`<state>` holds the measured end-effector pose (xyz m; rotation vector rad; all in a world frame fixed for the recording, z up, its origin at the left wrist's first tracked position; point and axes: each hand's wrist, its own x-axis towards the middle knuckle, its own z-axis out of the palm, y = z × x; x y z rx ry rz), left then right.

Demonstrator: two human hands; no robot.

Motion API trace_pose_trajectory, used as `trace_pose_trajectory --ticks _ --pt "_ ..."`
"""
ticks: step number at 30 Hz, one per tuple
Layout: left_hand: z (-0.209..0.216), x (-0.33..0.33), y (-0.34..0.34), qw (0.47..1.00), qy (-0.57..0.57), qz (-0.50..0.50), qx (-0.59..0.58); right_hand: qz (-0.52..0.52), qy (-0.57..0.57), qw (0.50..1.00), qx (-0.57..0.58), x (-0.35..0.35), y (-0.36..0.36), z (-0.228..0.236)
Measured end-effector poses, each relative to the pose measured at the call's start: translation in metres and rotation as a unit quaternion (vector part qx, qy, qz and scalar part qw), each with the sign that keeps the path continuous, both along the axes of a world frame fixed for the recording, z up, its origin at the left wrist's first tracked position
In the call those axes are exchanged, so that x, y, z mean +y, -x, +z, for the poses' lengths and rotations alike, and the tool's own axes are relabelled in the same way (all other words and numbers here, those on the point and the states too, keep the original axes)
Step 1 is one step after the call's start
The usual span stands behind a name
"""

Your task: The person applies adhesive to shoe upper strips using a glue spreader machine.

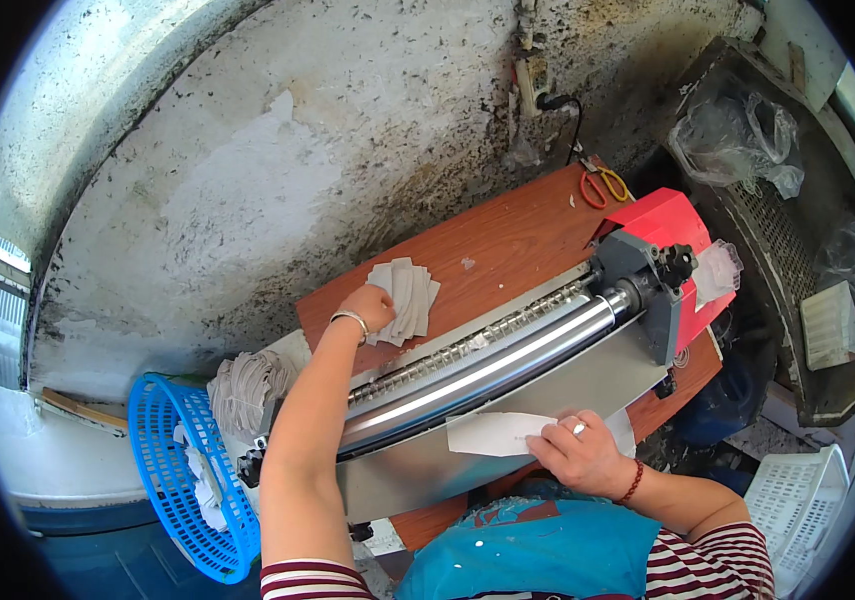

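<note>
My left hand [370,308] reaches over the machine, its fingers curled closed at the left edge of a fanned stack of off-white cut pieces [410,298] on the brown board. My right hand [580,455] grips the right end of a flat white piece [488,434], which looks like thin sheet or cloth. That piece lies on the metal plate [388,490] at the front of a roller machine. Between my hands runs the machine's shiny roller [508,355], with a ridged shaft behind it. Whether my left fingers pinch one piece or several is hidden.
Scissors [603,188] with red and yellow handles lie at the board's far end, near the red machine cover [653,218]. At left, a blue basket [163,430] holds white pieces beside a bundle of off-white strips [248,390]. A white basket [783,510] stands lower right.
</note>
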<state>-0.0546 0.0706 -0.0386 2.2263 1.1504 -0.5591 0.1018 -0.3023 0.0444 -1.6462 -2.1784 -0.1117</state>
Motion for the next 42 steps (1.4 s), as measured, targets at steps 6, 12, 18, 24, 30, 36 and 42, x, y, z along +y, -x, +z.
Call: trace_pose_trajectory --ticks 6,12,18,24,30,36,42 --pt "0.066 -0.063 -0.04 0.935 0.337 0.037 -0.107 0.004 -0.004 0.999 0.042 0.01 0.002 0.009" --pt "0.065 -0.074 -0.031 0.924 0.35 0.007 -0.153 -0.024 -0.032 0.999 0.002 0.019 0.007 -0.004" --pt "0.06 -0.074 -0.025 0.928 0.325 -0.028 -0.183 -0.04 0.001 0.999 0.014 0.022 0.015 -0.009" --pt "0.036 -0.046 -0.021 0.956 0.184 0.019 -0.226 0.002 -0.033 0.991 0.128 0.002 0.008 -0.001" --pt "0.017 -0.008 -0.007 0.936 -0.175 0.132 -0.277 -0.004 -0.006 0.983 0.182 -0.053 -0.021 -0.007" --pt "-0.042 0.004 0.018 0.976 -0.186 0.041 -0.108 -0.238 0.039 0.919 0.311 -0.11 -0.039 -0.066" --pt "-0.036 -0.002 0.003 0.998 -0.04 -0.006 -0.055 -0.44 0.08 0.834 0.324 -0.142 -0.054 -0.124"
